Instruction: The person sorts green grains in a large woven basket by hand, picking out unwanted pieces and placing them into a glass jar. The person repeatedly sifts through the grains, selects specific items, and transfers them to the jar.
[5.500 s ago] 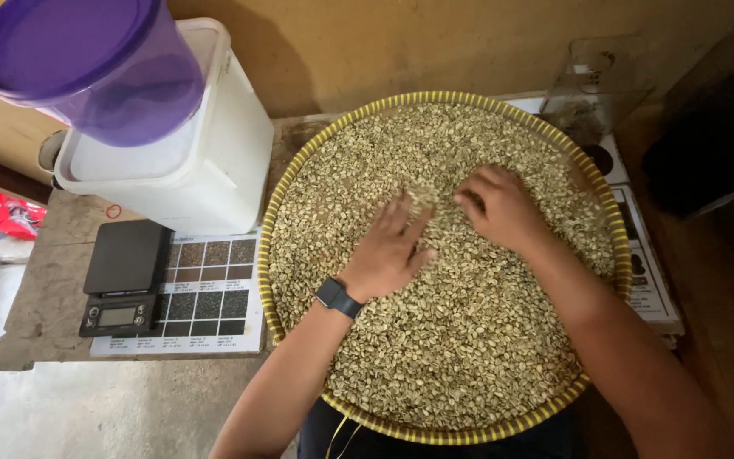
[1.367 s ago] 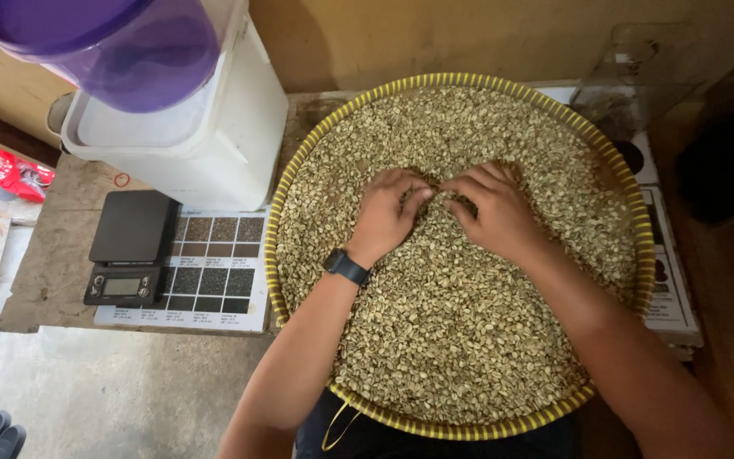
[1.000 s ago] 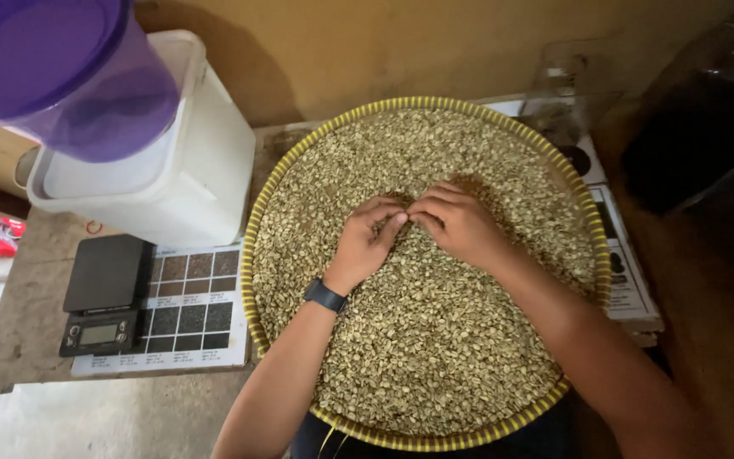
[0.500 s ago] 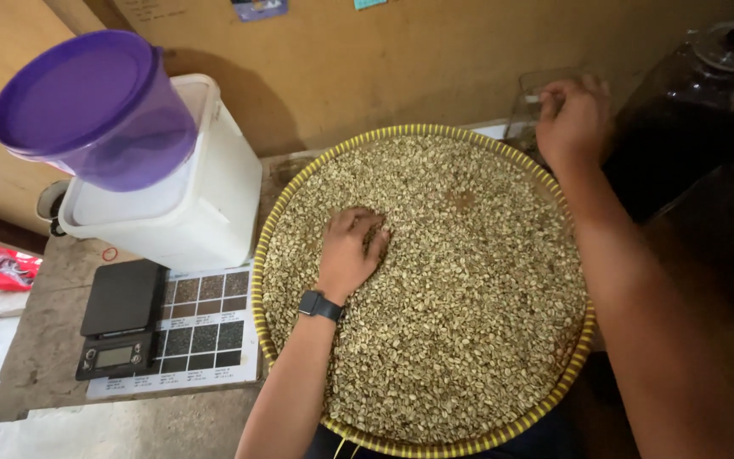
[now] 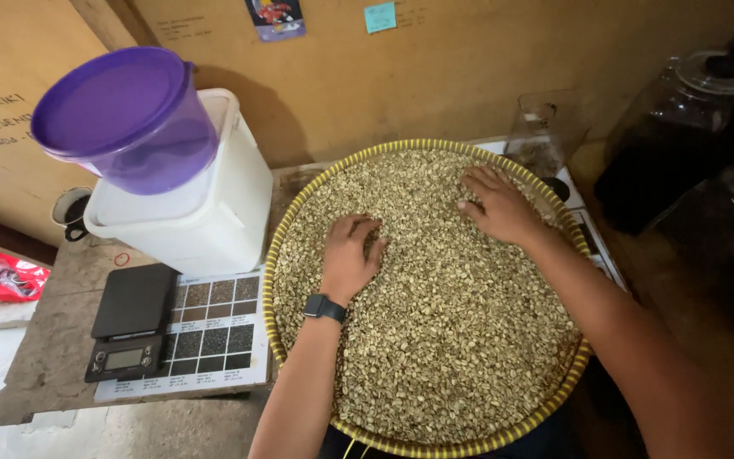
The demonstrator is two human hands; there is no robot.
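Note:
A round woven tray with a yellow rim (image 5: 275, 228) is filled with pale green coffee beans (image 5: 443, 340). My left hand (image 5: 350, 255), with a dark watch on the wrist, rests on the beans near the tray's middle, fingers curled loosely into them. My right hand (image 5: 496, 204) lies flat on the beans at the far right of the tray, fingers spread. Neither hand visibly holds anything.
A white plastic bin (image 5: 201, 225) with a purple lidded container (image 5: 125, 119) on top stands left of the tray. In front of it lie a small black scale (image 5: 132, 319) and a card of colour swatches (image 5: 214, 327). A clear cup (image 5: 541, 136) and dark glass jars (image 5: 681, 127) stand at the right.
My right hand was reaching beyond the tray's far right rim toward the clear cup; it has come back down onto the beans. My left hand has barely moved.

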